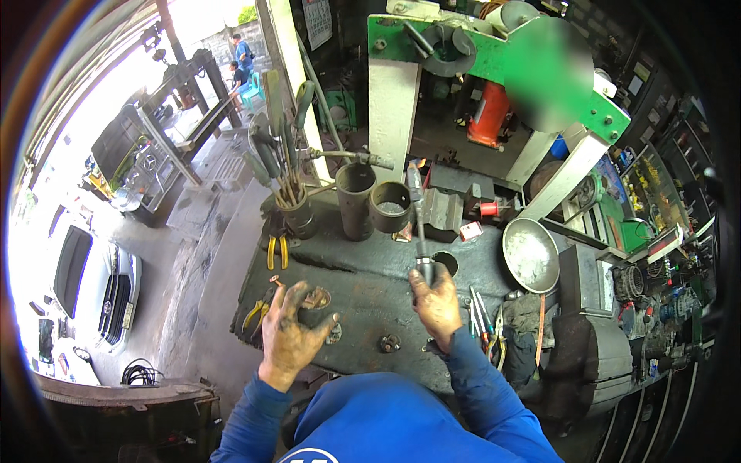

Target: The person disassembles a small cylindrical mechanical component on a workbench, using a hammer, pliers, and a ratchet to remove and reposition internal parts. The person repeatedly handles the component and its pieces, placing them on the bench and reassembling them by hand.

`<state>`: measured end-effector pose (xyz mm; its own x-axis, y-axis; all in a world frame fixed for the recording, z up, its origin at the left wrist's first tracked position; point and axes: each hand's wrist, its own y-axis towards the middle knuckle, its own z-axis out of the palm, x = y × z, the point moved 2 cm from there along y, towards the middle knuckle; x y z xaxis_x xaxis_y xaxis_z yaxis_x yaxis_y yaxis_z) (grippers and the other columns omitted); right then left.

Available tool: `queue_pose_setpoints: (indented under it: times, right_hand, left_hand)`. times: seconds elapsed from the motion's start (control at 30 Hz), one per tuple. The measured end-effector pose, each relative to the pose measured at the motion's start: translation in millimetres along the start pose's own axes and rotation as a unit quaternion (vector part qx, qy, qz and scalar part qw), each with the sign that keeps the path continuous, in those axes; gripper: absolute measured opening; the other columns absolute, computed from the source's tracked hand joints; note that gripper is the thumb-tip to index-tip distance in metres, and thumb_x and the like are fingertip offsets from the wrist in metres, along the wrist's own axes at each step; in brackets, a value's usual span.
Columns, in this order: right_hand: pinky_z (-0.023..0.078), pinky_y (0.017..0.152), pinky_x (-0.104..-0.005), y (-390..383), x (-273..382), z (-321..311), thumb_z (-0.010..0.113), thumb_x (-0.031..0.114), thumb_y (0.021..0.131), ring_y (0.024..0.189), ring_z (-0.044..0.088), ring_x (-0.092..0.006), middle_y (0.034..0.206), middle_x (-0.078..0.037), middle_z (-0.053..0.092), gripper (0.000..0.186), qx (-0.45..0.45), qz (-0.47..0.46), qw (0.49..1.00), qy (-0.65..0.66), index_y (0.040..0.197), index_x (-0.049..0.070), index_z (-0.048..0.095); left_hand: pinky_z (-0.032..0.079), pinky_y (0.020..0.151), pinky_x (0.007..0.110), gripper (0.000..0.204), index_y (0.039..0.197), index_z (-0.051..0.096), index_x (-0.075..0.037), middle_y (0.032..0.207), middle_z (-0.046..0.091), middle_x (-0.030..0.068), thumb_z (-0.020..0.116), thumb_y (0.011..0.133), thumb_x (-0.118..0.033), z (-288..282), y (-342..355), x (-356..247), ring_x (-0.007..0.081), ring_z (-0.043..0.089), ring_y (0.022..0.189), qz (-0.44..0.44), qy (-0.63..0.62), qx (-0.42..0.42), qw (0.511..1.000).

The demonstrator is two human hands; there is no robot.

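Observation:
My right hand [438, 303] is closed around the dark handle of what looks like a large soldering iron [420, 228]. Its long shaft points away from me, with the thick head near a short metal cup [390, 207] that has pale material inside. My left hand [292, 333] hovers over the left of the dark bench [363, 297], fingers spread and nothing in them. Beside its fingers lies a round metal part [316, 299], partly covered. Another small round part [334, 333] is by the thumb, and a third [389, 343] sits between my hands.
Yellow-handled pliers [278, 252] and a can of files [297, 216] stand left. A tall metal cylinder [356, 216] is at the back. On the right are a metal bowl [551, 266] of whitish material, pens [480, 312] and a dark cloth [525, 332]. A green-and-white frame [394, 108] rises behind.

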<state>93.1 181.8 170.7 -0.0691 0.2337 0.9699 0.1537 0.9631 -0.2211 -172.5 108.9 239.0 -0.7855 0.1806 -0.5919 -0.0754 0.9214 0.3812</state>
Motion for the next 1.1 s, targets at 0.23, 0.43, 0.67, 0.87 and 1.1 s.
queue_pose_setpoints:
  times: [0.23, 0.43, 0.67, 0.87, 1.1]
  right_hand:
    - [0.051, 0.053, -0.0315, 14, 16, 54, 0.069, 0.032, 0.108, 0.063, 0.055, -0.0115, 0.08, -0.003, 0.057, 0.034, 0.014, 0.065, 0.994, 0.09, 0.114, 0.003, 0.053]
    - [0.053, 0.056, -0.0351, 35, 21, 74, 0.062, 0.03, 0.112, 0.067, 0.062, -0.0179, 0.083, -0.005, 0.062, 0.025, 0.108, 0.092, 0.939, 0.312, 0.111, 0.006, 0.057]
    - [0.064, 0.071, -0.0365, 30, 3, 49, 0.063, 0.036, 0.111, 0.087, 0.071, -0.0193, 0.102, -0.009, 0.071, 0.041, 0.169, 0.066, 0.94, 0.29, 0.136, 0.004, 0.061]
    - [0.053, 0.1, -0.0506, 3, -59, -46, 0.073, 0.034, 0.1, 0.115, 0.066, -0.0422, 0.128, -0.028, 0.065, 0.059, -0.088, -0.166, 0.926, -0.327, 0.149, 0.007, 0.057]
    - [0.039, 0.113, -0.0603, -29, -112, -84, 0.066, 0.046, 0.1, 0.139, 0.05, -0.0479, 0.145, -0.027, 0.059, 0.058, -0.023, -0.165, 0.78, -0.603, 0.148, 0.015, 0.062]
  left_hand:
    - [0.055, 0.091, 0.047, 0.069, 0.122, 0.061, -0.002, 0.114, 0.067, 0.0178, 0.1, 0.067, -0.019, 13, -19, 4, 0.0401, 0.067, 0.103, 0.044, -0.033, -0.056, 0.997]
    - [0.059, 0.083, 0.048, 0.069, 0.127, 0.059, -0.009, 0.118, 0.071, 0.0174, 0.098, 0.071, -0.02, 12, -21, 1, 0.0422, 0.067, 0.1, 0.048, -0.039, -0.046, 0.997]
    - [0.054, 0.102, 0.052, 0.067, 0.126, 0.061, -0.011, 0.118, 0.074, 0.0156, 0.099, 0.071, -0.023, 18, -25, 9, 0.0425, 0.071, 0.102, 0.051, -0.059, -0.067, 0.995]
    - [0.047, 0.114, 0.057, 0.071, 0.129, 0.06, -0.01, 0.116, 0.074, 0.0138, 0.1, 0.071, -0.024, 25, -26, 22, 0.0411, 0.071, 0.107, 0.08, -0.059, -0.08, 0.992]
    - [0.054, 0.088, 0.042, 0.067, 0.127, 0.06, -0.009, 0.114, 0.066, 0.0116, 0.099, 0.073, -0.016, 35, -25, 24, 0.028, 0.063, 0.099, 0.132, -0.111, -0.055, 0.983]
